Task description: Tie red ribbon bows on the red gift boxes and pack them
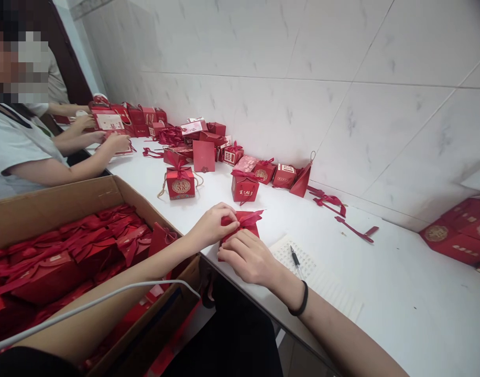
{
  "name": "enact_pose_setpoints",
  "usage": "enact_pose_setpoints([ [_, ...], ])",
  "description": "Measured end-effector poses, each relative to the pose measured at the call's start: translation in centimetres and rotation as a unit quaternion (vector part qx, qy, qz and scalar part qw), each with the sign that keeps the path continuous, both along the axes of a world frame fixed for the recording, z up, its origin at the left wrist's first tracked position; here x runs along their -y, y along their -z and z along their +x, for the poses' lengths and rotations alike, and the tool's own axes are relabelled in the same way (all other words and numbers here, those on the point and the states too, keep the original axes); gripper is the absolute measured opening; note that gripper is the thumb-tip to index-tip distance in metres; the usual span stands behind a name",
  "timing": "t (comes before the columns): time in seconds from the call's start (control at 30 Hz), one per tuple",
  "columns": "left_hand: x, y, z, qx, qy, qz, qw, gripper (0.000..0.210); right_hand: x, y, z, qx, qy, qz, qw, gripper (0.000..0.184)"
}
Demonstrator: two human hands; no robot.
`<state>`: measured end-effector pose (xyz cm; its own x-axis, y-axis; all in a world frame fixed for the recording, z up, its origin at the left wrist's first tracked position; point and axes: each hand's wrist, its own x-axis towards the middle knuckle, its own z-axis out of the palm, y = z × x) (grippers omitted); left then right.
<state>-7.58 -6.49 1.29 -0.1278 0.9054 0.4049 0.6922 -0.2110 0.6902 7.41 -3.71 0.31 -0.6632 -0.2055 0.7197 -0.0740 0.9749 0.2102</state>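
A red gift box [251, 215] sits near the table's front edge, partly hidden by my hands. On its top is a dark red ribbon [254, 218], its tail spread to the right. My left hand [214, 226] pinches the ribbon between thumb and forefinger at the far left of the box top. My right hand [251, 255] curls over the near side of the box, its fingers closed at the ribbon's knot; the fingertips are partly hidden. Just beyond stand a red box with a ribbon bow [245, 187] and another with a round gold emblem [181, 183].
A cardboard carton [102, 191] full of ribboned red boxes stands at left. Several red boxes [263, 170] line the wall. A pen [295, 257] lies on a sheet of paper [334, 293]; loose ribbons [356, 228] lie behind. A white cable [118, 289] crosses my left arm. Co-workers [31, 146] sit at left.
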Motion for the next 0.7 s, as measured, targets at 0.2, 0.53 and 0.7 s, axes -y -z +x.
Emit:
enact_pose_setpoints([
  [0.2, 0.2, -0.2, 0.2, -0.009, 0.007, -0.014, 1.000, 0.010, 0.3, -0.2, 0.2, 0.011, -0.027, 0.006, 1.000, 0.032],
  [0.53, 0.4, -0.7, 0.5, -0.006, 0.016, -0.039, 0.999, 0.008, -5.2, -2.6, 2.5, -0.033, 0.272, -0.406, 0.872, 0.038],
  [0.7, 0.4, -0.5, 0.4, -0.014, 0.025, -0.046, 0.999, 0.006, -7.5, -1.2, 2.3, 0.107, 0.190, -0.635, 0.741, 0.051],
])
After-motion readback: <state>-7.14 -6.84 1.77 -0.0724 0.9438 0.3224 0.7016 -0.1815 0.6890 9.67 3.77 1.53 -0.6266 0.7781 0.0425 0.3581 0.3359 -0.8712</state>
